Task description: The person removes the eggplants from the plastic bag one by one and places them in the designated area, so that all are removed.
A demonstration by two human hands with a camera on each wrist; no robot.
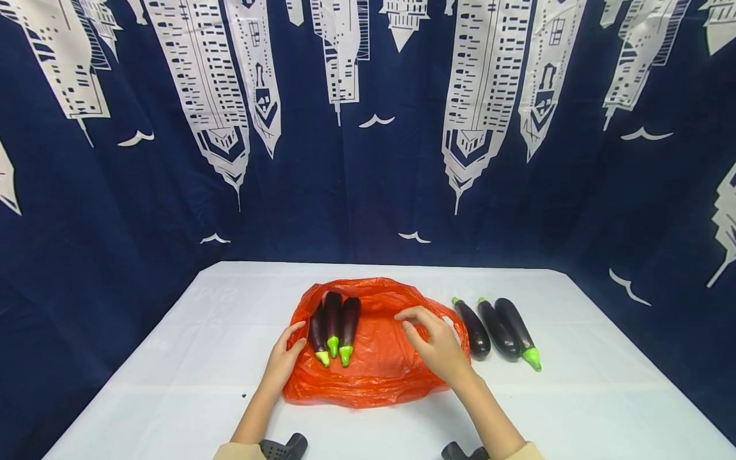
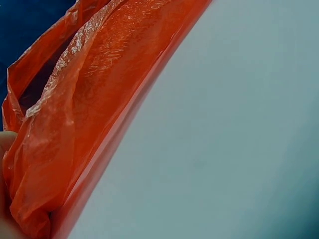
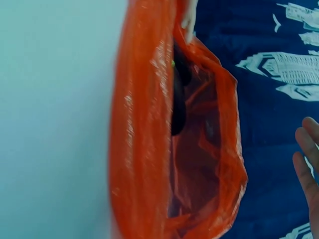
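An orange-red plastic bag [image 1: 374, 383] lies on the table with its mouth wide. Three dark eggplants [image 1: 332, 319] with green stem ends rest side by side in its left part. My left hand [image 1: 283, 364] holds the bag's left rim, thumb inside; in the left wrist view only a bit of that hand [image 2: 6, 149] shows beside the crumpled plastic. Over the right part of the bag hovers my right hand [image 1: 439, 345], its fingers loosely bent and nothing in them. The right wrist view shows those fingers [image 3: 306, 169] apart from the bag.
To the right of the bag, three more eggplants [image 1: 503, 329] lie on the white table [image 1: 586, 402]. A dark blue cloth [image 1: 368, 191] with white building prints hangs behind. Black wrist devices [image 1: 285, 448] show at the bottom edge. A small dark speck [image 1: 244, 395] lies on the left.
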